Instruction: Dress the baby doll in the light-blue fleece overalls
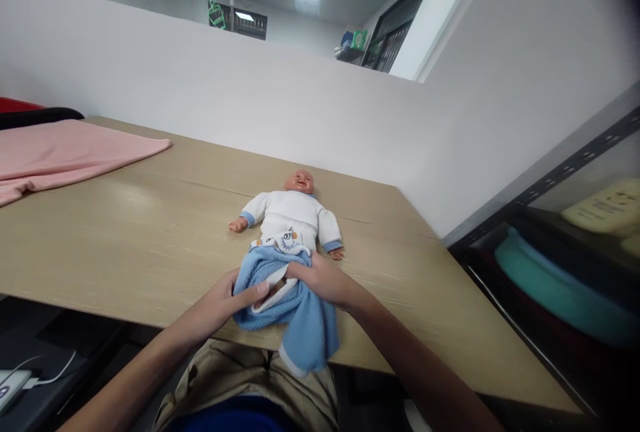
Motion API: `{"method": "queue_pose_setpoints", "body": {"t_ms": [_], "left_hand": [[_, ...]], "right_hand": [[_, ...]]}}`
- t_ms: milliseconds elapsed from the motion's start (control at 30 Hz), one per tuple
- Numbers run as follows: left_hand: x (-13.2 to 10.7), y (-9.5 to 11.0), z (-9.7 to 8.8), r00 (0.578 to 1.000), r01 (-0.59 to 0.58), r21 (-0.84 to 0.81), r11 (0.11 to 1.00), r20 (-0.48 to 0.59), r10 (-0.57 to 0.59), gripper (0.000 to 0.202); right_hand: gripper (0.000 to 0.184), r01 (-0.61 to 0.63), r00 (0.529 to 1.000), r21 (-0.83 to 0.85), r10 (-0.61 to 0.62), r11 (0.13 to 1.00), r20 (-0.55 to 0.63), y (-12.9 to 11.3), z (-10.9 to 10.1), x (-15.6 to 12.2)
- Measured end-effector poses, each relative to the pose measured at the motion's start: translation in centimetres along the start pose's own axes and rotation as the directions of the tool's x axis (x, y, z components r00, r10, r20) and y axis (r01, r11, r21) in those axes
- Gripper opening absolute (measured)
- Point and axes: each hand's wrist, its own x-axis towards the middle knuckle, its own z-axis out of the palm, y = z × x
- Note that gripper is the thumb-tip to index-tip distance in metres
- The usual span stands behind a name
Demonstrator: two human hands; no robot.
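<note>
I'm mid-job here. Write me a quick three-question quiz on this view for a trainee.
1. Which thing do the left grip and right grip both hold?
A) white cable
B) blue cloth
C) teal basin
2. True or false: the doll lies face up on the table.
3. Fill in the colour: the other cloth, at the left of the table, is ____.

Key: 1 B; 2 true; 3 pink.
</note>
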Motion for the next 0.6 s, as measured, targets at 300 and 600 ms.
{"method": "queue_pose_setpoints", "body": {"t_ms": [300,600], "left_hand": [[0.2,-3.0,-0.5,0.977,0.036,0.35,0.936,-0.211,0.042,0.064],[0.3,-5.1,-0.7,0.975,0.014,0.773,0.635,-0.152,0.164,0.03]], "right_hand": [[0.009,-0.046,0.998,-0.452,0.058,0.891,0.011,-0.2,1.7,-0.4],[0.029,-0.078,0.994,-0.538,0.028,0.84,-0.102,2.6,2.9,-0.3]]}}
